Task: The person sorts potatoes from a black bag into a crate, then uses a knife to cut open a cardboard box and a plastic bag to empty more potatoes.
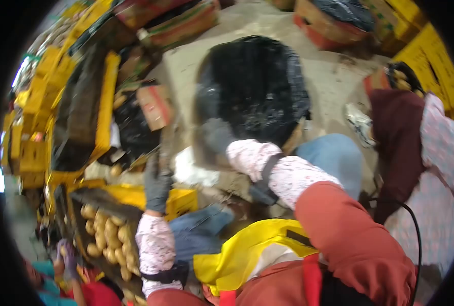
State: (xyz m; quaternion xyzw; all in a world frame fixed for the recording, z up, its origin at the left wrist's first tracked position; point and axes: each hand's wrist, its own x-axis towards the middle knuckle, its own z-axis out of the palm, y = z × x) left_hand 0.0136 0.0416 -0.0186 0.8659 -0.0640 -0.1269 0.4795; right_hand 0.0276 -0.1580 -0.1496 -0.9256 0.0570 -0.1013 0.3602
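My left hand (157, 186), in a dark grey glove, reaches forward with its fingers stretched out. It is beside a carton lined with black plastic (135, 130), which has a loose cardboard flap (154, 107) on top. My right hand (217, 135), also gloved in grey, is smeared by motion at the near left edge of a large black plastic liner (257, 86). Whether its fingers grip the liner cannot be made out. The liner covers most of the box under it, and a bit of brown cardboard (293, 138) shows at its near right corner.
Potatoes (107, 234) fill a crate at the lower left. Yellow crates (33, 112) are stacked along the left, with more yellow crates (433, 66) at the right. Cartons (183, 25) stand at the back. Another person's sleeve (443, 137) is close on the right; a co-worker's gloved hand (69, 257) shows lower left.
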